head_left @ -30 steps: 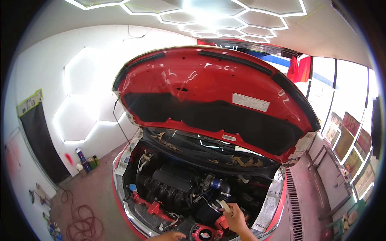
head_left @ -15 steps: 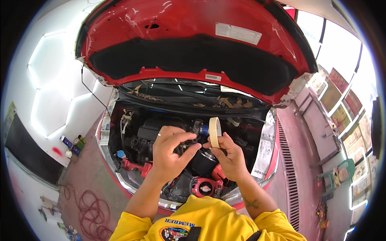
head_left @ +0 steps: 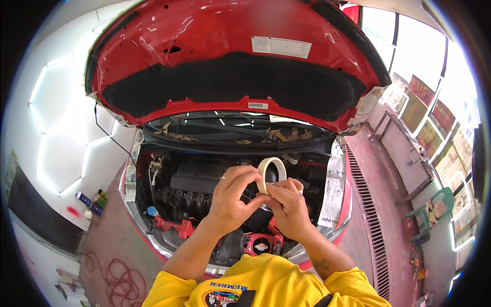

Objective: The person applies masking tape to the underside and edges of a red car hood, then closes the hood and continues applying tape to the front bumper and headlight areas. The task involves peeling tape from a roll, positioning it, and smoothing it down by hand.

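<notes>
A cream roll of masking tape [head_left: 262, 175] is held up on edge over the open engine bay. My right hand [head_left: 290, 207] grips its lower right side, thumb and fingers closed on it. My left hand [head_left: 231, 199] comes at the roll from the left, index fingertip at its outer face and thumb tip against my right thumb. Whether a loose tape end lies between the left fingers is too small to see. Below the hands, a black ribbed air filter [head_left: 258, 219] is partly covered.
The red hood [head_left: 225, 97] stands raised, propped by a thin rod [head_left: 113, 138]. Newspaper [head_left: 335, 187] masks the right fender. A coiled red hose [head_left: 123, 281] lies on the floor at left; a green chair [head_left: 432, 212] and a floor grate [head_left: 365, 215] are at right.
My hands have come together at the roll; the left fingers, apart from it before, now touch it. The roll has turned so its round opening shows. The view has shifted slightly.
</notes>
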Available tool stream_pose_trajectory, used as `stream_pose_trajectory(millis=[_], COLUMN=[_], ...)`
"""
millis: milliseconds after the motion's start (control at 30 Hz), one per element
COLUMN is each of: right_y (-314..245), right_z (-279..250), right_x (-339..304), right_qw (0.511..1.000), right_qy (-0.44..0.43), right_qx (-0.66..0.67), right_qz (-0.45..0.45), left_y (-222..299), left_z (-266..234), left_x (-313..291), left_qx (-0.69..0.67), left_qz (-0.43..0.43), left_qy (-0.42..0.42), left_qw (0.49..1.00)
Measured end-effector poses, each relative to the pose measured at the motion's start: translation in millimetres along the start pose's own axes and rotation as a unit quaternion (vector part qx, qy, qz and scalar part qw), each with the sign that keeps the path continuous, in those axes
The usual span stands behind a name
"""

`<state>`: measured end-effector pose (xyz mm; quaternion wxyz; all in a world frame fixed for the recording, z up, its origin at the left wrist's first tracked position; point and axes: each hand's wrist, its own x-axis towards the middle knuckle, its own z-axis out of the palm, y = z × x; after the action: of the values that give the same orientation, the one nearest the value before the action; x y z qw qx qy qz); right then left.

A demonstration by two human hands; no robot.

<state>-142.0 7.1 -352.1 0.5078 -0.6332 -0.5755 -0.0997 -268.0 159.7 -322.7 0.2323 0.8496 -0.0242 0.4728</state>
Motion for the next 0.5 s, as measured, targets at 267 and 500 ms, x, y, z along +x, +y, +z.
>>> stream_pose_trajectory(millis=[267,500], right_y=[2,11], right_z=[-2,4], right_x=[-3,-7], right_qw=[0.998,0.999], right_qy=[0.019,-0.037], right_qx=[-0.046,-0.016], right_qz=[-0.030,-0.016], left_y=[7,-8], left_z=[6,-3], left_x=[2,-7], left_qx=[-0.070,-0.087], left_qz=[-0.078,-0.102], left_qy=[0.007,0.000], left_qw=[0.994,0.991])
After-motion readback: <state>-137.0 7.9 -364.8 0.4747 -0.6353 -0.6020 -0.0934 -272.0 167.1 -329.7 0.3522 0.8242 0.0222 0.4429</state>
